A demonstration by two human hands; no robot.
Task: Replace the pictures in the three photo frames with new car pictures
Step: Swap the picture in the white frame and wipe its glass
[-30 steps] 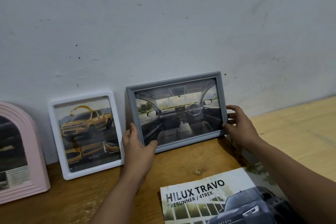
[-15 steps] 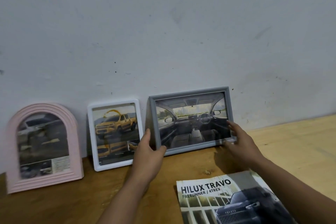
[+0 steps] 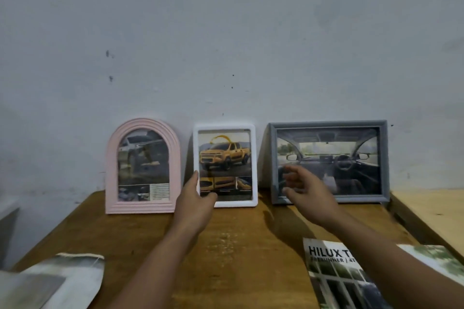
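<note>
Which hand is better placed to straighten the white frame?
Left. The left hand already touches the white frame at its lower left corner, while the right hand hangs blurred before the grey frame.

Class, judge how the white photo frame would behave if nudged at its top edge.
The white frame stands upright, seemingly leaning on the wall, so it would probably tip easily. It looks rigid, likely light. The left hand at its lower corner may steady it.
</note>
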